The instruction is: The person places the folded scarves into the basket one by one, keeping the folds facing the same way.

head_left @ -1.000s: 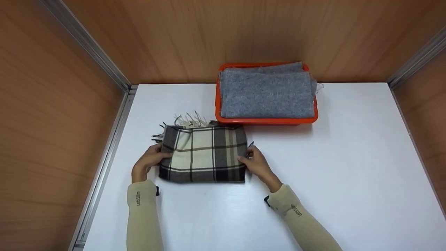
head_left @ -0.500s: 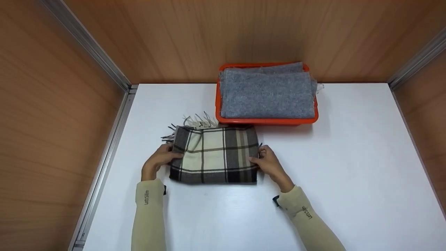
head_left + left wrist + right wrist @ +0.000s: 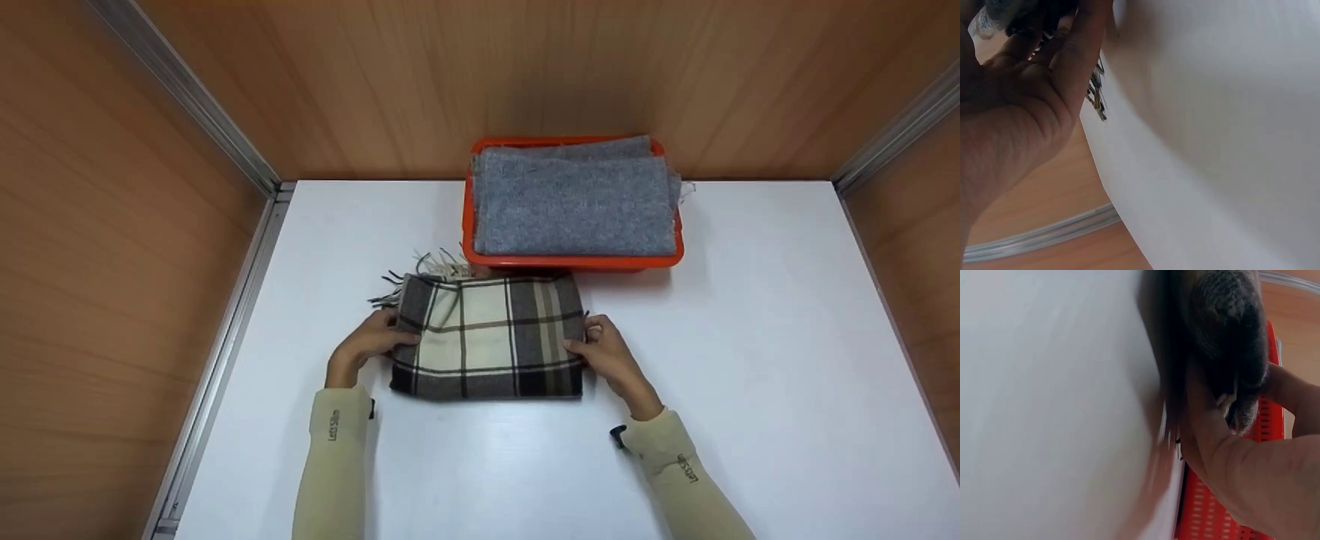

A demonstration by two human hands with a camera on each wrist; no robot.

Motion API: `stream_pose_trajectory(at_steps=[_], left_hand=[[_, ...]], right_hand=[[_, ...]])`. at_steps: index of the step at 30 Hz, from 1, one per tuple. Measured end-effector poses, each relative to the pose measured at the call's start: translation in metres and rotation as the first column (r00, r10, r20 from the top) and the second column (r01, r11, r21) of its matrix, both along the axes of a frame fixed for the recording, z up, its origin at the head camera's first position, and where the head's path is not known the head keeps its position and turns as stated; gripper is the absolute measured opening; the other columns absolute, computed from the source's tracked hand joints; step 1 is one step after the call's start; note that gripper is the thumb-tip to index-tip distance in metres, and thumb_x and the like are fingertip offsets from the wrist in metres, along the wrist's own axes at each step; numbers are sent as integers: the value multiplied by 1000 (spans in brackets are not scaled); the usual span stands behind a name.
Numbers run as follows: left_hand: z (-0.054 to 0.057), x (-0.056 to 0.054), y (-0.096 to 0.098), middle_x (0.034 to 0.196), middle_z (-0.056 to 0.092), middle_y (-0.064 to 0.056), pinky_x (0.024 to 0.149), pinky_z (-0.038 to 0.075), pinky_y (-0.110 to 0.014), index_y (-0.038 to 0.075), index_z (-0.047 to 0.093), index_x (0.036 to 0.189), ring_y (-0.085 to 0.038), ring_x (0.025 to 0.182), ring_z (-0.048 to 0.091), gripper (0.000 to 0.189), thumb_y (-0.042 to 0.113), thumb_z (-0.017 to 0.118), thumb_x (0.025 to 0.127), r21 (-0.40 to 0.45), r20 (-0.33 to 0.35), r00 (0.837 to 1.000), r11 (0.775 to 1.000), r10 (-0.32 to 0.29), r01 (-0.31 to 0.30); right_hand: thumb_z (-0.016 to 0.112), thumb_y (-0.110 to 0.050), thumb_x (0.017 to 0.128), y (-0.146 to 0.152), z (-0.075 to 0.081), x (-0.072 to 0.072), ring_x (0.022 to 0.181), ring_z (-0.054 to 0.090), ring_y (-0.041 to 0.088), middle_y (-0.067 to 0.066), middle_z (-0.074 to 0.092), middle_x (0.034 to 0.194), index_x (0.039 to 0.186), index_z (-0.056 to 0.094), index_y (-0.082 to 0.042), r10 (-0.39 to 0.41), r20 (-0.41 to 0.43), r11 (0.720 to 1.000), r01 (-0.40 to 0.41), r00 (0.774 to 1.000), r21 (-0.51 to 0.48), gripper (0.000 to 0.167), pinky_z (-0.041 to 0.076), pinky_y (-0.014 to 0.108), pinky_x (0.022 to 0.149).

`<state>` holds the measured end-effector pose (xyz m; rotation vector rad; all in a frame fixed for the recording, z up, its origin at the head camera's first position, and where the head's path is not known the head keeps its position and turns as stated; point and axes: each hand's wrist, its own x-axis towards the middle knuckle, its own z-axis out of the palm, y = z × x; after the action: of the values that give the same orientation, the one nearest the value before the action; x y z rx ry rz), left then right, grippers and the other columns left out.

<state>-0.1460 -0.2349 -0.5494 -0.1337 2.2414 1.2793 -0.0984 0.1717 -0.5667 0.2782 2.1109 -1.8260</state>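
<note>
A folded plaid scarf (image 3: 480,337) in cream, grey, black and brown lies in front of the basket in the head view, fringe (image 3: 442,266) sticking out at its back left. My left hand (image 3: 373,337) grips its left edge, thumb on top and fingers underneath. At the opposite edge my right hand (image 3: 609,352) pinches the scarf the same way. The right wrist view shows fingers (image 3: 1207,416) under the thick folded end (image 3: 1227,320). In the left wrist view my hand (image 3: 1022,101) is seen from the palm side, with dark fringe strands (image 3: 1096,93) hanging beside it.
A red-orange plastic basket (image 3: 577,262) stands at the back of the white table (image 3: 765,337), filled with folded grey-blue cloth (image 3: 574,202). Wooden panels (image 3: 390,82) rise behind and at both sides, joined by metal rails (image 3: 225,127).
Both hands have slid the folded scarf to the right, so it now lies more squarely in front of the basket. The basket and its cloth have not moved.
</note>
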Motion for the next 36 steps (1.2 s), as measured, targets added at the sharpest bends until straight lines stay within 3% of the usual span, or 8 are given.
stream_pose_trajectory(at_steps=[6,14,20,28,36], left_hand=[[-1,0,15,128,69,-21,90,56,-37,-5,54,148,-25,102,70,67,19,79,91,56,-4,1000,998,-23,23],[-4,1,32,126,69,-18,84,58,-34,-3,56,146,-22,99,70,62,20,79,93,115,22,999,993,-28,25],[-4,1,42,125,69,-16,83,56,-32,-3,53,147,-20,99,68,61,29,73,99,174,66,998,985,3,-14],[-5,2,57,124,68,-18,79,57,-31,-5,42,154,-20,96,68,75,27,76,96,234,108,992,967,73,-96],[-3,4,69,107,72,-10,71,57,-29,-4,49,150,-15,83,68,68,16,76,92,305,107,993,949,54,-85]], right_hand=[[72,-4,97,17,-2,0,87,58,12,22,65,123,132,42,4,-5,13,1000,6,1000,-24,47,48,26,75],[69,-8,99,36,-2,0,98,64,14,34,54,142,156,26,7,4,58,998,0,998,-55,73,53,24,79],[65,-15,104,49,0,0,121,54,18,25,51,144,159,22,16,17,86,999,-14,996,-34,76,48,17,88],[65,-12,103,62,0,1,94,62,4,8,65,121,152,34,19,-2,111,997,11,994,-82,65,54,20,79],[65,-8,103,77,3,3,92,66,5,1,70,110,148,38,17,1,104,995,10,995,-103,59,56,22,79]])
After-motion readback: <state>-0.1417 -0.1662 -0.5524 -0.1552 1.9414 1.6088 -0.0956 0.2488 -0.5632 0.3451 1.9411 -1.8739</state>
